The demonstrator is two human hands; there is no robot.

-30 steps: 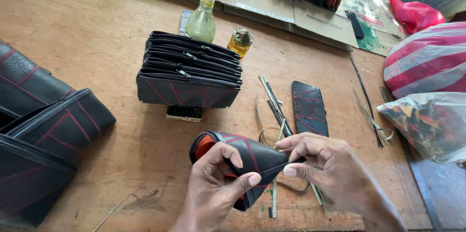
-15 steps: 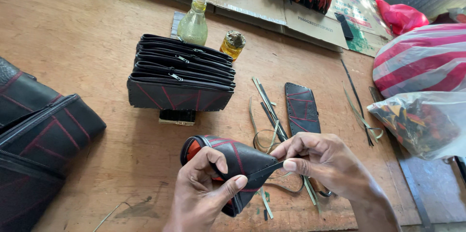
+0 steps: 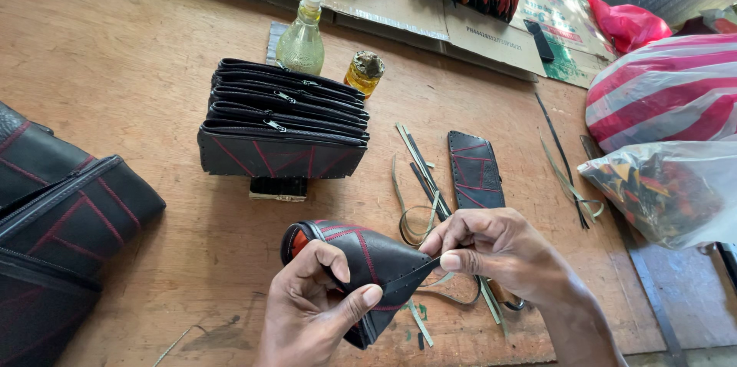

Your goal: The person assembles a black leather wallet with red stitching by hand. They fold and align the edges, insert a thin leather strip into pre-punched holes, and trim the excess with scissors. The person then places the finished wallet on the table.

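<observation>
Left hand clamps the folded black pouch — right hand pinches a thin strip, possibly its zipper tape, beside the stacked wallets.

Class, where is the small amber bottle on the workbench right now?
In the head view, the small amber bottle stands upper centre, right of the clear glass bottle, just behind the stack of black pouches.

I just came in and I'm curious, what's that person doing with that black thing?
A person sits at a wooden table holding a black leather pouch with red stitching. The left hand grips it from below, while the right hand pinches a thin strip at its corner. Behind stands a stack of finished black pouches, with two small bottles and loose strips nearby.
</observation>
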